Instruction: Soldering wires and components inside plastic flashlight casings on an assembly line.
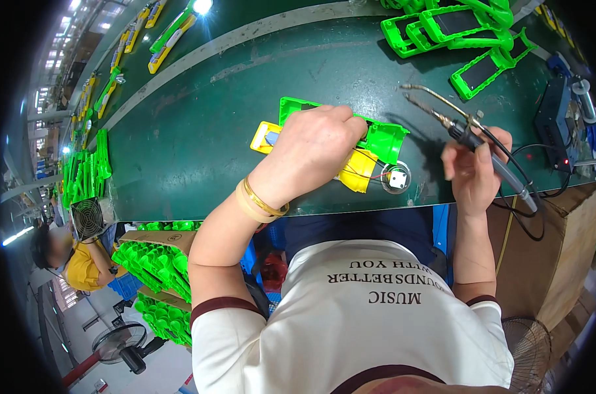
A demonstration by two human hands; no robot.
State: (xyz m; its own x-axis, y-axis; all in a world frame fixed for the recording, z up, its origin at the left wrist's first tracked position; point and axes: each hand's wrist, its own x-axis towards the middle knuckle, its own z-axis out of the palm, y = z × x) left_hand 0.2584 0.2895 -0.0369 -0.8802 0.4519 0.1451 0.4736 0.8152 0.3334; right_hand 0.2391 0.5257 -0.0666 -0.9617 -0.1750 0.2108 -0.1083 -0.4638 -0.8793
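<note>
My left hand [314, 146] lies over a green and yellow plastic housing [383, 139] on the dark green belt [199, 131], fingers curled on its far edge. Thin wires run from the housing to a small round part with a white square [396, 178] lying just right of it. My right hand [474, 169] holds a soldering iron [472, 134] like a pen, its metal tip raised and pointing left, above and to the right of the housing, not touching it. A cable trails from the iron toward the right.
More green housings [455, 29] are piled at the far right of the belt. A dark soldering station [555, 118] sits at the right edge. Boxes of green parts [155, 262] stand left of my lap. A small fan [88, 218] and another person [75, 259] are farther left.
</note>
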